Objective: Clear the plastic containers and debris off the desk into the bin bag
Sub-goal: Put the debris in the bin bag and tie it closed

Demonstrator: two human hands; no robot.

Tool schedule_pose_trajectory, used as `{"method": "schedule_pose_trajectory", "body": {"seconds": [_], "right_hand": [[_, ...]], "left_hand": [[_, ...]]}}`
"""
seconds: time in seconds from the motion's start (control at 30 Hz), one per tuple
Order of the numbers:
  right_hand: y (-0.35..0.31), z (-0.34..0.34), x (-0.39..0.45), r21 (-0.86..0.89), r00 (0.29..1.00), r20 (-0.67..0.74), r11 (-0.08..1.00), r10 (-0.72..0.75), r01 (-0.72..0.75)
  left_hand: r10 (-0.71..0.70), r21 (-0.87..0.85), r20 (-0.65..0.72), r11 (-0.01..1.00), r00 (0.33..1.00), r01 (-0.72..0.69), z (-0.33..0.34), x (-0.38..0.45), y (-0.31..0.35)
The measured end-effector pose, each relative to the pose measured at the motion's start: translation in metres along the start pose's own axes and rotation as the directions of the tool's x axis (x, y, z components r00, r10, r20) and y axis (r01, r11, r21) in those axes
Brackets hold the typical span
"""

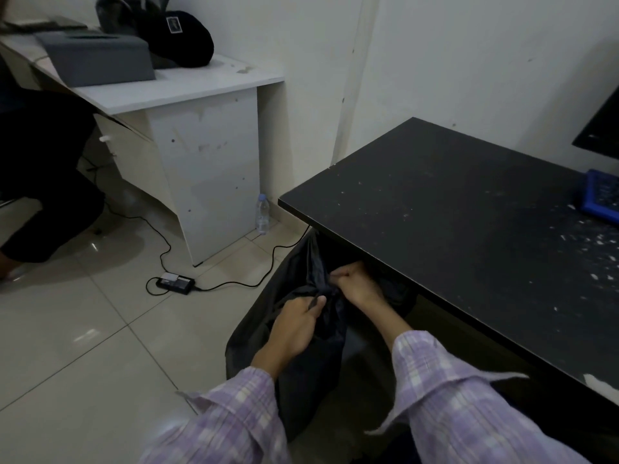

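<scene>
A black bin bag (258, 336) stands on the floor beside the near left edge of the black desk (452, 209). Both hands grip its gathered top. My left hand (294, 326) pinches the bunched plastic from the near side. My right hand (355, 283) is closed on the same bunch just under the desk edge. White crumbs and flakes of debris (593, 242) lie scattered over the right part of the desk. No plastic containers show on the desk.
A blue keyboard (601, 195) and a monitor corner (599, 128) sit at the desk's right. A water bottle (262, 214) stands on the tiled floor by a white desk (187, 85). A power adapter (176, 283) with cables lies on the floor. A seated person (43, 175) is at left.
</scene>
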State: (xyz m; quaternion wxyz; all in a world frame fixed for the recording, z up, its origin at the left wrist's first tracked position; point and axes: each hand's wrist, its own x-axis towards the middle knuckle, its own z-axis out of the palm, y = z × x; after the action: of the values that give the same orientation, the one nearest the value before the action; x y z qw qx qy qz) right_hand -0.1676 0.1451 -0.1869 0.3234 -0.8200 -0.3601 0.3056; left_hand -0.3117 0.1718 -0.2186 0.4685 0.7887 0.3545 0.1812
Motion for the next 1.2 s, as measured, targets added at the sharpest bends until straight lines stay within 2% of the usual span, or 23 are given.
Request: {"method": "schedule_pose_trajectory", "body": {"seconds": [0.13, 0.27, 0.47, 0.57, 0.67, 0.73, 0.83, 0.93, 1.0, 1.07, 1.13, 1.2], "right_hand": [[-0.002, 0.005, 0.003, -0.126, 0.998, -0.05, 0.992, -0.032, 0.026], [-0.001, 0.007, 0.002, -0.18, 0.99, -0.134, 0.983, -0.044, 0.019], [0.005, 0.011, 0.002, -0.16, 0.987, -0.157, 0.987, -0.038, 0.013], [0.01, 0.01, 0.003, -0.088, 0.991, -0.102, 0.993, -0.085, 0.076], [0.011, 0.004, 0.003, 0.12, 0.997, -0.042, 0.99, -0.067, 0.072], [0.009, 0.002, 0.002, 0.24, 1.0, -0.016, 0.97, -0.026, 0.029], [0.004, -0.003, -0.003, 0.27, 0.999, 0.03, 0.963, -0.024, 0.015], [0.004, -0.002, -0.01, 0.166, 0.993, -0.055, 0.98, -0.106, 0.114], [0.003, 0.001, -0.015, -0.065, 0.957, -0.155, 0.969, -0.244, 0.237], [-0.001, 0.005, -0.019, -0.241, 0.916, -0.167, 0.916, -0.364, 0.32], [-0.005, 0.007, -0.022, -0.296, 0.923, -0.134, 0.903, -0.361, 0.31], [-0.007, 0.006, -0.023, -0.283, 0.952, -0.113, 0.927, -0.286, 0.245]], "left_hand": [[-0.032, -0.173, -0.027, 0.985, 0.999, 0.027, 0.003, 0.003, 0.004], [-0.034, -0.206, -0.041, 0.978, 0.999, 0.024, 0.007, -0.003, 0.006], [-0.04, -0.218, -0.046, 0.976, 0.998, 0.029, 0.012, -0.005, 0.003], [-0.131, -0.259, 0.01, 0.957, 0.991, 0.129, 0.008, -0.004, -0.003], [-0.234, -0.216, 0.094, 0.944, 0.968, 0.25, -0.001, 0.005, -0.007], [-0.239, -0.198, 0.09, 0.947, 0.967, 0.252, -0.004, 0.01, -0.008], [-0.212, -0.212, 0.053, 0.952, 0.976, 0.219, -0.003, 0.012, -0.007], [-0.2, -0.162, 0.031, 0.966, 0.979, 0.202, 0.005, 0.012, -0.011], [-0.202, -0.148, 0.011, 0.968, 0.979, 0.201, 0.009, 0.014, -0.014], [-0.2, -0.127, -0.005, 0.972, 0.98, 0.197, 0.012, 0.016, -0.017], [-0.197, -0.092, -0.006, 0.976, 0.98, 0.196, 0.012, 0.016, -0.018], [-0.193, -0.073, -0.008, 0.979, 0.981, 0.191, 0.012, 0.016, -0.018]]}}
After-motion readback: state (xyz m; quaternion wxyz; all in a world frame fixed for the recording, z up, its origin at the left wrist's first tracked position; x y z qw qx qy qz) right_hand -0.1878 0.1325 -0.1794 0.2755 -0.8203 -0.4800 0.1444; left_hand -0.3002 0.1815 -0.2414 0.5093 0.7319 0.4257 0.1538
